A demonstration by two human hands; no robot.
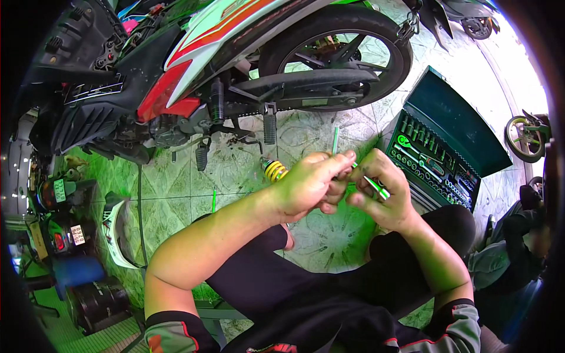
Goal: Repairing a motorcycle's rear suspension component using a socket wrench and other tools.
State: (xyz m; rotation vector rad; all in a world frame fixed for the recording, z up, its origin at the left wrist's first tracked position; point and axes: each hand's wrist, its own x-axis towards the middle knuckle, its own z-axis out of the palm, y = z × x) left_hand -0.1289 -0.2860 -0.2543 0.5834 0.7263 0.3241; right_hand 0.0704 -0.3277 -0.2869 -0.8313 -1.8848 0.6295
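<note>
Toolbox (458,120) R of hands, lid up, w/ ratchet (414,152) & sockets (419,130) inside. R hand (385,191) grips shiny rod (377,188) L of box; L hand (315,182) curled beside it, can't tell on what, spring (275,170) near wrist.

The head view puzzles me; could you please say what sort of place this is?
Probably a motorbike repair shop: there is a motorbike in front, an open toolbox near its rear wheel, and another motorbike beyond.
</note>
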